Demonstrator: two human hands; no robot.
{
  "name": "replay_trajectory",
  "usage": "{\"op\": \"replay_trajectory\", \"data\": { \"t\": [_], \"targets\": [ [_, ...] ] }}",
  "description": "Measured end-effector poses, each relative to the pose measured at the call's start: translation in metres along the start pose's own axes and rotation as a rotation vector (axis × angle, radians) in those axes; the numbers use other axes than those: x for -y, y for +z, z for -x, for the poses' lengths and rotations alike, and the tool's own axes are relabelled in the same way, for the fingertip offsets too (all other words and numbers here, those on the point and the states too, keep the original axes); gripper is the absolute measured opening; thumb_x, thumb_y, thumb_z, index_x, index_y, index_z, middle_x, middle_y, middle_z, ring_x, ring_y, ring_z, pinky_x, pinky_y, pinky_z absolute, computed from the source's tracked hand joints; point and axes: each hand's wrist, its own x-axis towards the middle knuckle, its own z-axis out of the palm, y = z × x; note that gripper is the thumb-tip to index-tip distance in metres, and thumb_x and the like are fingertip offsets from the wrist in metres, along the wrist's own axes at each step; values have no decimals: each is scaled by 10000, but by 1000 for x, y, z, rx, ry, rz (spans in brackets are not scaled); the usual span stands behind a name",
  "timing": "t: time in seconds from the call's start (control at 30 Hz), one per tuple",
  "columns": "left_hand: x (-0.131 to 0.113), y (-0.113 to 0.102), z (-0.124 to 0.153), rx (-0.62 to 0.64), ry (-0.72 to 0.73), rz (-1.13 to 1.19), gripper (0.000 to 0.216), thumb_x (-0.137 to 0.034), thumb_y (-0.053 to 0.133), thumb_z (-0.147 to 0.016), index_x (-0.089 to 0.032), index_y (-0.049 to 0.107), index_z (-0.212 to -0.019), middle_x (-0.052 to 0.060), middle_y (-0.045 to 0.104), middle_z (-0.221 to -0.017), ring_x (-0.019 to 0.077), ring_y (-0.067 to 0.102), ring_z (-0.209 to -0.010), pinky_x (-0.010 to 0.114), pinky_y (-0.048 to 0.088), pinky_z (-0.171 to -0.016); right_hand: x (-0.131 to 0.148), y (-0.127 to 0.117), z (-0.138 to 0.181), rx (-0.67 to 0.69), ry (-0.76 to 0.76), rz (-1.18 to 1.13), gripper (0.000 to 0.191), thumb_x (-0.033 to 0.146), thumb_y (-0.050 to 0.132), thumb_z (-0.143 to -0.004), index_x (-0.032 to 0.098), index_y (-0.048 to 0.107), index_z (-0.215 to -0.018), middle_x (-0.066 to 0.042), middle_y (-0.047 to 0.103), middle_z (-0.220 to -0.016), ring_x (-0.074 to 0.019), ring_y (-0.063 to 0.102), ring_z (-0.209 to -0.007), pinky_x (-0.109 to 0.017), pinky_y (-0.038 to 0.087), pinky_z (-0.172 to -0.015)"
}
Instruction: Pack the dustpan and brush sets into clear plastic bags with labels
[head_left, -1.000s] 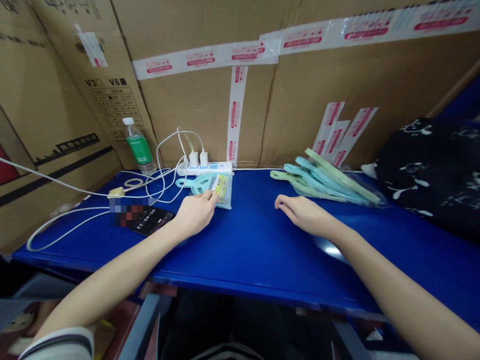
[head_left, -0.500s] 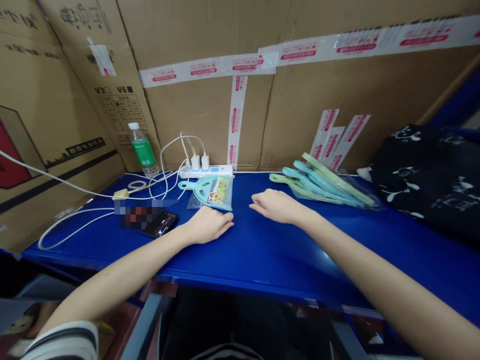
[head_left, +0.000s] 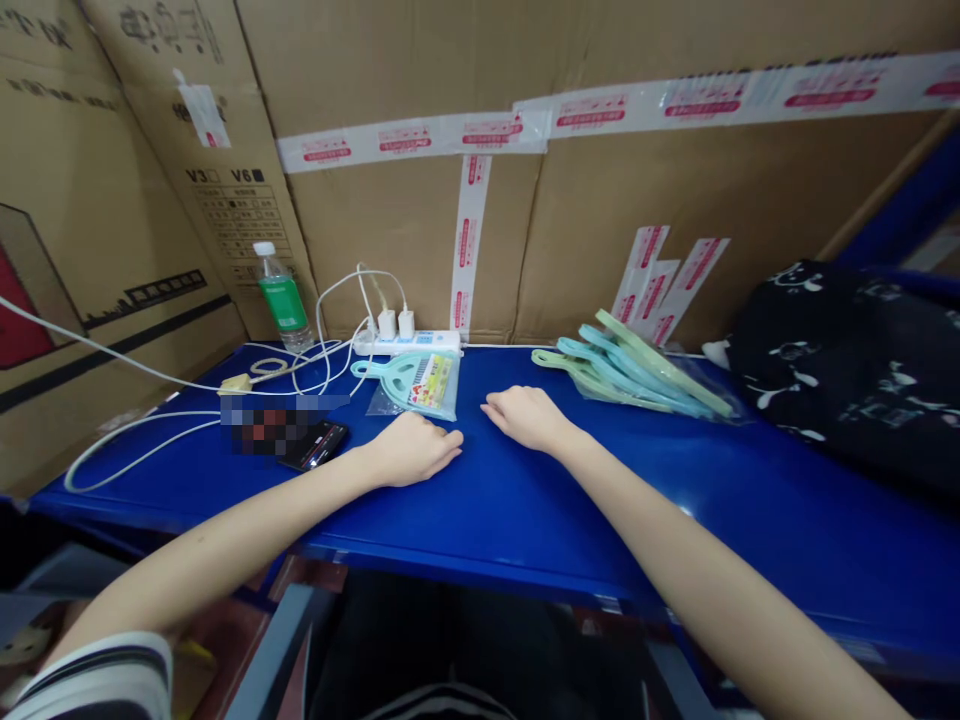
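Note:
My left hand (head_left: 415,448) rests on the blue table with its fingers curled in. It is closed, and nothing shows in it. Just behind it lies a light blue mini dustpan (head_left: 401,372) in a clear bag with a printed label. My right hand (head_left: 523,416) is also closed in a loose fist on the table, a little right of the left hand and apart from it. Beyond the right hand, several bagged dustpans (head_left: 637,368) in light green and light blue lie overlapping, their handles pointing left. Neither hand touches the dustpans.
A phone (head_left: 319,446) lies left of my left hand, partly covered by a blurred patch. Behind are a white power strip (head_left: 420,343) with chargers, loose cables and a green-labelled water bottle (head_left: 284,300). A black patterned bag (head_left: 847,370) sits at right. Taped cardboard (head_left: 390,230) walls the back.
My right hand has moved slightly left, closer to my left hand. The left hand stays in place beside the mini dustpan. The whole view has shifted a little.

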Motion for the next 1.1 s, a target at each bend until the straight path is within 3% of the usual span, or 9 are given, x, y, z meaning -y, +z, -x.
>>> {"op": "replay_trajectory", "data": {
  "t": [0.17,0.27,0.47,0.7,1.1],
  "targets": [
    [-8,-17,-11,123,-8,-58,151,-186,486,-898,-114,619,-908,87,648,-603,245,653,-570,304,444,-533,3,3,-3,6,15,4,390,283,260,-996,174,630,-1052,-167,715,-978,-262,675,-955,-292,414,-696],
    [-12,-25,-20,145,-22,-64,201,-232,457,-926,-120,624,-936,108,676,-661,267,674,-622,329,470,-567,1,2,-1,14,26,1,347,232,273,-987,170,598,-1092,-171,710,-975,-263,672,-955,-286,399,-673],
    [-4,-17,-20,124,26,3,220,-257,423,-955,-145,612,-950,78,702,-740,238,692,-694,295,469,-568,-10,-10,9,35,25,-19,314,81,321,-904,182,583,-1045,-107,713,-912,-243,680,-855,-278,361,-604],
    [-2,-12,-15,114,3,28,227,-261,410,-959,-152,605,-923,69,692,-735,230,685,-681,289,462,-569,-4,-3,7,85,-2,-21,344,225,286,-962,166,623,-995,-158,709,-948,-283,677,-902,-309,398,-648],
    [-5,-9,-15,95,-30,24,264,-288,394,-962,-155,617,-918,61,650,-643,215,652,-603,282,458,-565,-3,0,6,122,-20,2,348,265,296,-980,165,625,-1038,-144,704,-997,-265,666,-959,-296,424,-694]
  ]
}}
